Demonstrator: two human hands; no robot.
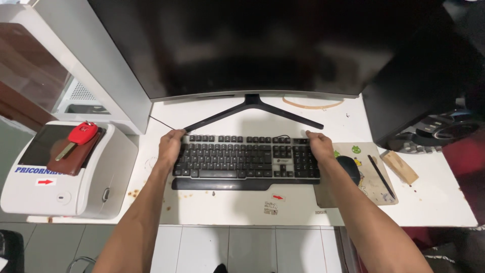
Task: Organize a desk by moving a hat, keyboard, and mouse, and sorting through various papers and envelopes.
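Both hands clamped the black keyboard [246, 157] at its 2 top corners: left hand [169, 145] on the left end, right hand [319, 143] on the right. It lay flat on the stained white desk [434, 197], under the dark glossy monitor [252, 45]. The right forearm hid most of the black mouse [350, 168].

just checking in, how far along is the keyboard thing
Both hands have taken hold: the left hand grips the keyboard's left end and the right hand its right end. The keyboard lies flat on the desk beneath the monitor, not yet lifted. The mouse sits untouched on its pad.
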